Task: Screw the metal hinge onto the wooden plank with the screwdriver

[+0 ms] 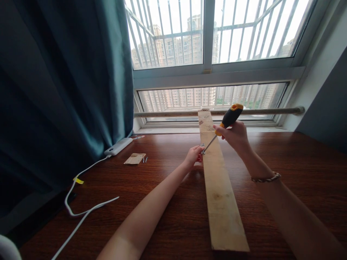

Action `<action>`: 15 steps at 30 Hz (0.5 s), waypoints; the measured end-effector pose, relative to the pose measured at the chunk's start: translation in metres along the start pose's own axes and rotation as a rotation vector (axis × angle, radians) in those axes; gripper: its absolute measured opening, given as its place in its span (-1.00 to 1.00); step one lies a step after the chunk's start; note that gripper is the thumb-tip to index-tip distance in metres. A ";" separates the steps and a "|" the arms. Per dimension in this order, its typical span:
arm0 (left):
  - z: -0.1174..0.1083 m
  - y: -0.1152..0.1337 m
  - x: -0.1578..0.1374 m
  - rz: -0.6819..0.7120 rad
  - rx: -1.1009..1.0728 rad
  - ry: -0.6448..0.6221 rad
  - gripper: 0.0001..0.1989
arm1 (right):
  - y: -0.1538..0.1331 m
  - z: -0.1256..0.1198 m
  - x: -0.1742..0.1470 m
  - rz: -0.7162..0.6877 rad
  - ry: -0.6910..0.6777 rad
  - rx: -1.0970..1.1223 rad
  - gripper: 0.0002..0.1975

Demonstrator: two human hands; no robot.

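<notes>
Two bare hands, seen through the head camera from which I follow the work at a distance, meet at the left edge of a long wooden board (219, 195) lying lengthwise on the dark tabletop (287, 180). My right hand (235, 136) is closed around the black-and-yellow handle of a screwdriver (232, 115), the thumb side toward the shaft, a hold that probably lets me steer the tip while turning. The shaft slants down and to the left, its tip at a small metal fitting (203, 148) on the board's edge, about midway along the visible length. My left hand (193, 155) has its fingertips closed on that fitting, presumably to keep it from slipping under the driver; its exact form is too small for me to tell. The board points away from me, likely so that both hands reach the edge comfortably; its far end overlaps a horizontal rail (260, 111) below the window, though I cannot tell whether they touch. To the left, two screws (145, 159) lie just beside a thin wooden offcut (135, 159), apparently within easy reach of the left hand. A white cable (89, 211) lies farther left, well apart from the board.
</notes>
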State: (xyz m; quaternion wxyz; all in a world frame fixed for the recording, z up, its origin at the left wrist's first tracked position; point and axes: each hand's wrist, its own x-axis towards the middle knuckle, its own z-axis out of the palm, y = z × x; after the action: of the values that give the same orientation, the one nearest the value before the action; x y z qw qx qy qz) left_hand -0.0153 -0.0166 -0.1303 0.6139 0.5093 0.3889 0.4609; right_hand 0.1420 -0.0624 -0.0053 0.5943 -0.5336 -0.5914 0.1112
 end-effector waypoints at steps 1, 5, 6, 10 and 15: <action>0.000 -0.001 0.001 0.005 -0.008 -0.006 -0.77 | 0.000 0.001 0.000 0.009 -0.003 0.009 -0.68; 0.000 -0.003 0.002 0.029 -0.038 -0.024 -0.77 | 0.000 0.001 0.000 0.012 -0.007 0.007 -0.67; 0.000 -0.003 0.002 0.033 -0.044 -0.027 -0.77 | -0.001 0.001 0.000 0.002 -0.011 -0.005 -0.67; 0.001 -0.004 0.002 0.043 -0.066 -0.039 -0.77 | -0.003 -0.002 0.000 -0.035 -0.023 -0.038 -0.67; 0.000 -0.006 0.004 0.059 -0.087 -0.054 -0.76 | -0.007 -0.002 -0.004 -0.040 -0.059 -0.028 -0.69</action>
State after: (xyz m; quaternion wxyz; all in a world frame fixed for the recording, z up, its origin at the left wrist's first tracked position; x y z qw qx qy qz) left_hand -0.0131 -0.0135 -0.1358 0.6317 0.5058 0.3367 0.4815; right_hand 0.1389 -0.0693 -0.0015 0.5712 -0.5263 -0.6207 0.1069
